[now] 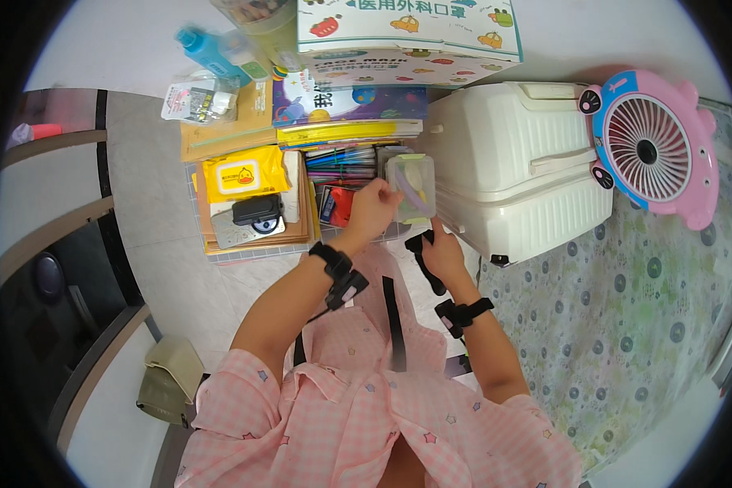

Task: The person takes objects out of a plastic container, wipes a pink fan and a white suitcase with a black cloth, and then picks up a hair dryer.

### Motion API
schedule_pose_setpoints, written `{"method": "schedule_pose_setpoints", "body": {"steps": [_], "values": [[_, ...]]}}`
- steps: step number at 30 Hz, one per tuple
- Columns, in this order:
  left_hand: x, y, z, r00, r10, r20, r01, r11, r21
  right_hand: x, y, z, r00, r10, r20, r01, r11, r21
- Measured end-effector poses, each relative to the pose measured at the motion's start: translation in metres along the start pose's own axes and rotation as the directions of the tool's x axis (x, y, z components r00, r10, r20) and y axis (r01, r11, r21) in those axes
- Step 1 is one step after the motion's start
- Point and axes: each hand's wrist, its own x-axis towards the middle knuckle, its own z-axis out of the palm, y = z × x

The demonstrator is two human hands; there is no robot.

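A clear plastic box (411, 180) with pale green latches is in front of me, with a lilac strip and something yellow inside. At its left side, my left hand (372, 207) has its fingers curled against the wall. My right hand (446, 259) is just below the box, its index finger extended to the lower right corner. A black curved object (430, 279) passes under that hand and appears gripped by the other fingers. Left of the box, a grey grid-patterned bin (232, 256) holds bundled pens (341, 165) and a red item (341, 207).
A white suitcase (500, 158) stands at the right, beside a pink and blue fan (653, 152). Yellow wipes (244, 174) and a black case (256, 210) lie on the bin's left stack. A face mask box (402, 61) and a blue bottle (210, 55) are behind.
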Motion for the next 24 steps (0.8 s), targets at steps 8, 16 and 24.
{"method": "schedule_pose_setpoints", "body": {"steps": [8,16,24], "values": [[0.055,-0.044,0.008,0.998,-0.066,-0.007,0.067,0.986,0.150,0.052,0.018,0.027,1.000,-0.008,0.001,0.008,1.000,0.011],[0.048,-0.053,0.005,0.989,-0.118,-0.094,0.122,0.992,0.039,0.067,0.014,0.034,0.997,-0.050,0.066,0.046,0.997,0.065],[0.029,-0.034,0.009,0.973,-0.049,-0.227,0.067,0.995,0.072,0.069,0.013,0.045,1.000,-0.010,0.026,0.010,1.000,0.016]]}}
